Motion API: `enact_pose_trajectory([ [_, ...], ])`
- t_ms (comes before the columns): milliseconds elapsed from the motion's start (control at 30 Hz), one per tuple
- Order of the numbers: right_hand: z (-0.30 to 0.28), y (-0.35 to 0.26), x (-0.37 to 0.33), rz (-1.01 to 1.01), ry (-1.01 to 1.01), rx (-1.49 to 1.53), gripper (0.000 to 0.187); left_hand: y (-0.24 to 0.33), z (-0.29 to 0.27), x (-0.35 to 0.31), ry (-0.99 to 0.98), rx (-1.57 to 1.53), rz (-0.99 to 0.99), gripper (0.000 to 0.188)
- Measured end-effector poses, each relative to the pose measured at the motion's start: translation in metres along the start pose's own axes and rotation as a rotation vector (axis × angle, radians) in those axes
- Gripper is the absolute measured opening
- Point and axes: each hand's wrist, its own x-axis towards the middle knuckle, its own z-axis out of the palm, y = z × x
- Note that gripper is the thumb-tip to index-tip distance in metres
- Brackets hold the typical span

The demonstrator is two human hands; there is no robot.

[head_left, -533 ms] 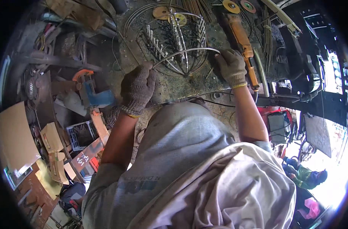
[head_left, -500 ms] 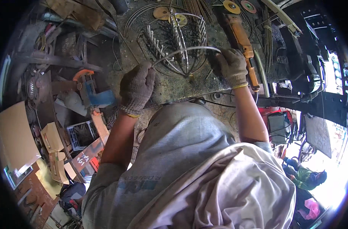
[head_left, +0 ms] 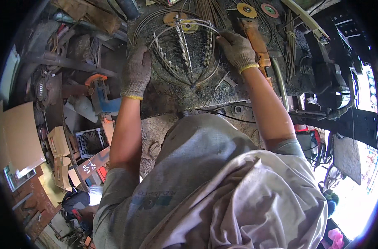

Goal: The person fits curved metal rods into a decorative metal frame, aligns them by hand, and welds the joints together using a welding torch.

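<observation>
A thin bent metal rod (head_left: 166,28) arches between my gloved hands, over the far part of a wire frame. My left hand (head_left: 136,74) is closed at the rod's left end, its thumb against the fingers. On the other side, my right hand (head_left: 238,52) pinches the right end between thumb and fingers. Beneath lies the wire frame (head_left: 183,45), with curved outer wires and rows of short pegs that meet at a near point. The gloves are grey knit with yellow cuffs.
The dark workbench (head_left: 172,97) carries yellow discs (head_left: 247,10), a long orange power tool (head_left: 257,41), a metal tube (head_left: 280,79) and bundled rods (head_left: 290,41). A small T-shaped metal piece (head_left: 228,79) lies near its front. Left stand a blue clamp-like tool (head_left: 101,97) and a plastic crate (head_left: 90,143).
Both hands have moved away from me and to the left, carrying the bent rod from the frame's near part to its far part. The view has shifted slightly.
</observation>
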Motion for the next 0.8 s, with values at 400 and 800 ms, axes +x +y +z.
enact_pose_trajectory([
  [400,0.000,-0.011,0.004,0.111,-0.038,-0.059,0.044,-0.011,0.017,0.008,0.012,0.056,-0.052,0.039],
  [800,0.007,0.006,-0.006,0.055,-0.078,-0.127,0.043,-0.032,0.029,0.002,0.072,-0.006,-0.028,0.053],
])
